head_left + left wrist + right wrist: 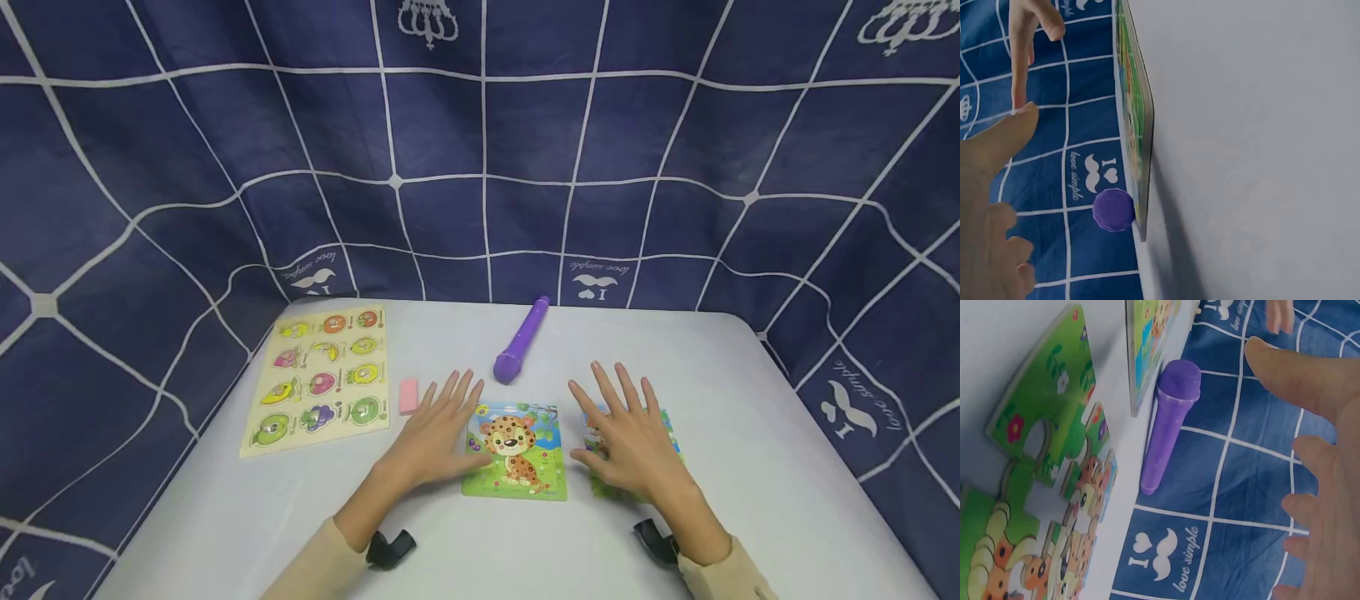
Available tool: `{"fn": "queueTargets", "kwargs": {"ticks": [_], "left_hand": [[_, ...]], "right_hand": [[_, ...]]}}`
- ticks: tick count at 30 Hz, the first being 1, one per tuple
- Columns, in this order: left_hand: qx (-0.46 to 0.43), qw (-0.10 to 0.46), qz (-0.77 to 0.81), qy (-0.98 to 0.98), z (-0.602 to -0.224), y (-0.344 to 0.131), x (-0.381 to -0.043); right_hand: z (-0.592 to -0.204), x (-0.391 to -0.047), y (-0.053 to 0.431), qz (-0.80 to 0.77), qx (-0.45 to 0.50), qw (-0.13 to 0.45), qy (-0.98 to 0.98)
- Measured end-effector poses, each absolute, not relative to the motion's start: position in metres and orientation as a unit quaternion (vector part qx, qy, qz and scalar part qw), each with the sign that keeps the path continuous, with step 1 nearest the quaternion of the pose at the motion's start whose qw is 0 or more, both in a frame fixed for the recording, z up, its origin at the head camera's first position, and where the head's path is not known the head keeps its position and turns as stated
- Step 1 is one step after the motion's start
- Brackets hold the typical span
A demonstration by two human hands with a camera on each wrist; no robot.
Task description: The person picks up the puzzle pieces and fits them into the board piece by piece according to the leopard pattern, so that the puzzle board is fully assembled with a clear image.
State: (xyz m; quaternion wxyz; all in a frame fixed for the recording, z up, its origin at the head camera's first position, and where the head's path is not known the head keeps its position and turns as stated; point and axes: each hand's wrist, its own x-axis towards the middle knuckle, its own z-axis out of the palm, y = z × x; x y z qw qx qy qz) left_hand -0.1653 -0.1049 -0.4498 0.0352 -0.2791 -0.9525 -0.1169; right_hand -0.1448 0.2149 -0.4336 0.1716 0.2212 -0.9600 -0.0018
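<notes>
In the head view a leopard picture puzzle board [517, 450] lies flat on the white table. My left hand [435, 437] is spread at its left side, thumb over the board's left edge; the left wrist view shows a gap between that thumb and the board [1138, 125]. My right hand [633, 446] hovers with fingers apart above loose jigsaw pieces [1047, 394] with green, flower and spotted parts. It hides most of them in the head view. Neither hand holds anything.
A purple toy microphone [521, 342] lies behind the leopard board. A pink eraser-like block [408, 397] is left of my left fingers. Farther left lies a fruit peg board [300, 433]. A blue checked cloth [525, 217] hangs along the table's back and sides.
</notes>
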Motion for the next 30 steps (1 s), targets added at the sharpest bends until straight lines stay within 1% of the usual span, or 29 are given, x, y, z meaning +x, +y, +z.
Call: {"fn": "queueTargets", "kwargs": {"ticks": [4, 12, 17, 21, 24, 30], "left_hand": [[-0.268, -0.024, -0.148, -0.952, -0.458, -0.114, -0.159], [-0.306, -0.127, -0.171, -0.928, -0.471, -0.118, -0.16], [-0.303, -0.161, -0.175, -0.923, -0.474, -0.118, -0.16], [-0.304, -0.163, -0.169, -0.923, -0.474, -0.118, -0.159], [-0.306, -0.157, -0.159, -0.925, -0.474, -0.119, -0.16], [-0.309, -0.149, -0.153, -0.927, -0.475, -0.119, -0.162]], "right_hand": [[-0.433, -0.145, 0.216, 0.002, 0.22, 0.166, -0.961], [-0.431, -0.144, 0.221, 0.004, 0.209, 0.163, -0.964], [-0.432, -0.143, 0.221, 0.012, 0.211, 0.151, -0.966], [-0.432, -0.148, 0.221, 0.043, 0.218, 0.138, -0.965], [-0.433, -0.158, 0.226, 0.103, 0.223, 0.104, -0.964], [-0.444, -0.184, 0.249, 0.285, 0.194, -0.024, -0.938]]}}
